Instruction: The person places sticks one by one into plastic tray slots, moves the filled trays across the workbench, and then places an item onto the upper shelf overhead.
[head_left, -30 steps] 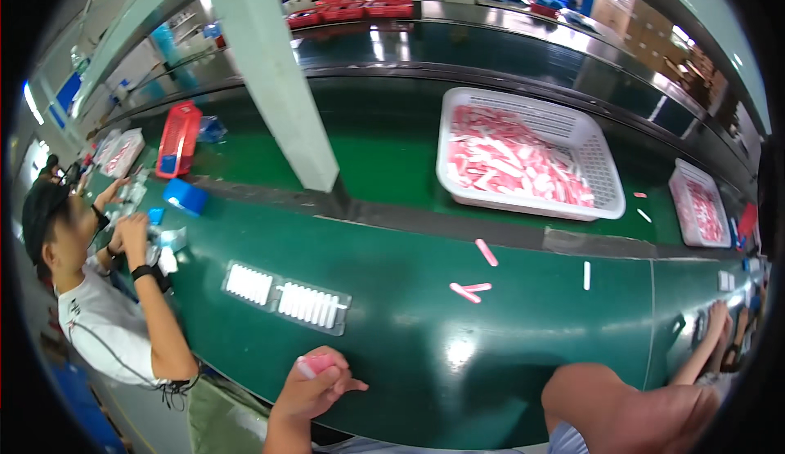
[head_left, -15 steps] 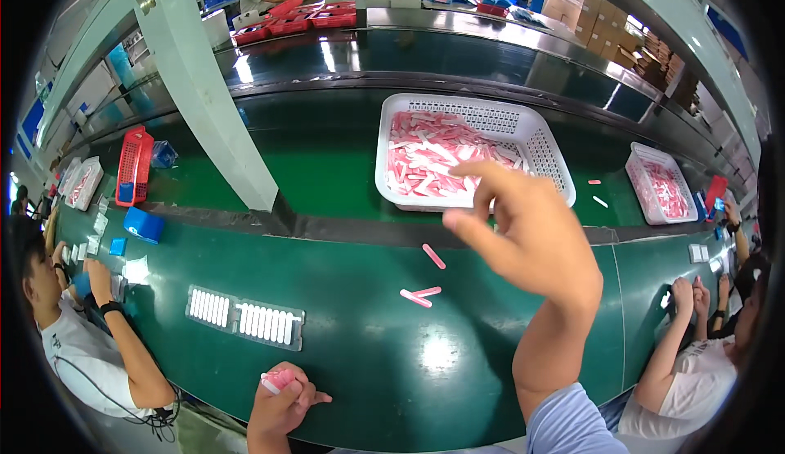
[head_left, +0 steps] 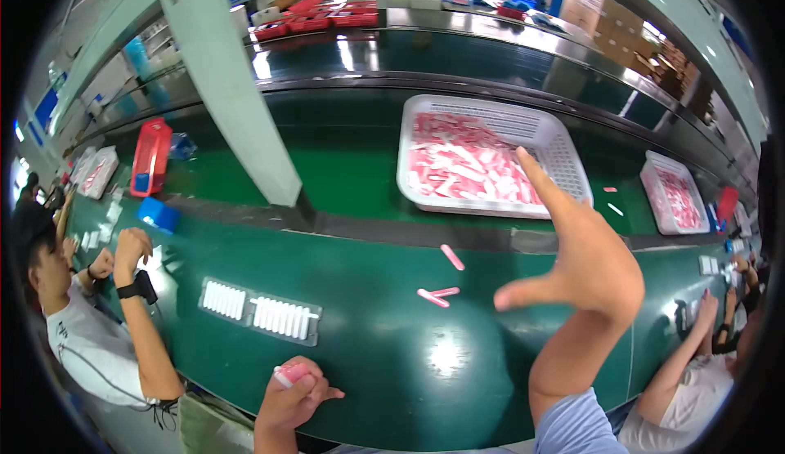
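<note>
My left hand is closed around several small pink-and-white strips near the table's front edge. My right hand is raised over the table, in front of a white perforated basket, thumb and index finger wide apart, nothing seen between them. Pink and white strips are heaped in that basket. Below it on the green table lie a single pink strip and two more strips, one crossing the other. Left of these sits a clear plastic tray with white strips in two rows.
A pale post rises left of the basket. A red basket and a blue box are at far left, another white basket at far right. Co-workers sit on both sides, a person's arm on the left.
My right hand has opened wider and moved to the right and a little nearer. My left hand keeps its hold. The whole view has shifted slightly.
</note>
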### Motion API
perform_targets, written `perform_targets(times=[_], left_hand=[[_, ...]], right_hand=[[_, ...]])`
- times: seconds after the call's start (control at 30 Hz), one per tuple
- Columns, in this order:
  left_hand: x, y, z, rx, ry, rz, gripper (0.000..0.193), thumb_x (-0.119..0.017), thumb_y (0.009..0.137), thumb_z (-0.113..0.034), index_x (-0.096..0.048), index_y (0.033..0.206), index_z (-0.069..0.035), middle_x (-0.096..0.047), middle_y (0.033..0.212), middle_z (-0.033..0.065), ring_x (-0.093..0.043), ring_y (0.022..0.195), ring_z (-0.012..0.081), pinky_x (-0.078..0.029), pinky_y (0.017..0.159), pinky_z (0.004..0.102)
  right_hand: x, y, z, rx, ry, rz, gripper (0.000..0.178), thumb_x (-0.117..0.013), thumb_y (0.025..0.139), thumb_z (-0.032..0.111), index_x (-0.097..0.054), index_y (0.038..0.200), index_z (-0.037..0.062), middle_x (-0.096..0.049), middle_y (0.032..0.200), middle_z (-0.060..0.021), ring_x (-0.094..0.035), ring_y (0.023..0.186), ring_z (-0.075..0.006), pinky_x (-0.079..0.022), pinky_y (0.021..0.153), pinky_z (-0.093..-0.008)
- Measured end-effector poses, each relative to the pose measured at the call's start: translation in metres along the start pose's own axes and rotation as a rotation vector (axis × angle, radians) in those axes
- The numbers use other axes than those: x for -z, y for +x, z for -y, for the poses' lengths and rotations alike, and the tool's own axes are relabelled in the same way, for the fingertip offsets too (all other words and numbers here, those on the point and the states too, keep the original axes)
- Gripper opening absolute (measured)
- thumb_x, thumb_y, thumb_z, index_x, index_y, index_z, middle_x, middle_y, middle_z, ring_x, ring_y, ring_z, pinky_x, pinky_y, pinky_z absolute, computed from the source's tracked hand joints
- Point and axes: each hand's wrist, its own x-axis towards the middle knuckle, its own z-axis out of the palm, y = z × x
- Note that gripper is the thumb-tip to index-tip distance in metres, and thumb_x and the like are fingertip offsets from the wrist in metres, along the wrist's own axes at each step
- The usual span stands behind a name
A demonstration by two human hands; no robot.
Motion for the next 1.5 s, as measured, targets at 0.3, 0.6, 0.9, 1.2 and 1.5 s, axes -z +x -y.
perform_targets(times=[0.3,0.6,0.9,1.2,1.5], left_hand=[[-0.001,0.012,0.007,0.102,0.053,0.061,0.014,-0.061,0.099,-0.007,-0.06,0.112,-0.002,-0.055,0.073,0.0015,-0.055,0.067,0.0101,-0.054,0.095,0.0481],[-0.009,0.006,-0.001,0.09,0.161,0.043,0.008,-0.057,0.1,-0.005,-0.06,0.107,-0.004,-0.054,0.072,0.0001,-0.049,0.06,0.0076,-0.055,0.094,0.043],[-0.006,0.005,0.002,0.084,0.149,0.079,0.007,-0.06,0.099,-0.008,-0.059,0.104,-0.003,-0.052,0.071,-0.0012,-0.045,0.059,0.006,-0.055,0.089,0.0384],[-0.016,-0.014,-0.04,-0.381,1.122,-0.333,0.006,-0.074,0.089,-0.008,-0.071,0.091,-0.003,-0.065,0.072,0.0034,-0.06,0.061,0.0093,-0.051,0.06,0.0261],[-0.029,-0.006,-0.043,-0.521,1.399,-0.098,0.01,-0.072,0.091,-0.015,-0.072,0.094,-0.005,-0.07,0.081,0.0067,-0.063,0.066,0.0194,-0.051,0.065,0.0259]], right_hand=[[-0.033,0.011,-0.022,-0.115,-0.143,-0.098,0.106,-0.095,0.058,0.03,-0.045,0.147,0.0026,-0.065,0.122,-0.0273,-0.063,0.115,-0.0402,-0.051,0.094,-0.0457],[-0.037,0.031,-0.016,-0.265,0.115,0.02,0.094,-0.088,0.065,0.017,-0.045,0.147,0.0043,-0.062,0.129,-0.0235,-0.063,0.114,-0.0358,-0.05,0.098,-0.0438],[-0.042,0.031,-0.019,-0.241,0.176,0.044,0.085,-0.087,0.063,0.017,-0.053,0.14,0.0038,-0.065,0.123,-0.0227,-0.063,0.113,-0.0334,-0.049,0.097,-0.0426],[-0.029,0.019,-0.006,-0.141,0.012,0.047,0.042,-0.082,0.064,0.015,-0.043,0.072,0.0017,-0.044,0.064,-0.008,-0.041,0.061,-0.0234,-0.037,0.057,-0.0372],[-0.019,0.009,-0.003,-0.133,-0.028,0.065,0.046,-0.08,0.065,0.013,-0.036,0.059,0.0004,-0.033,0.053,-0.0118,-0.03,0.051,-0.0258,-0.03,0.051,-0.0399]])
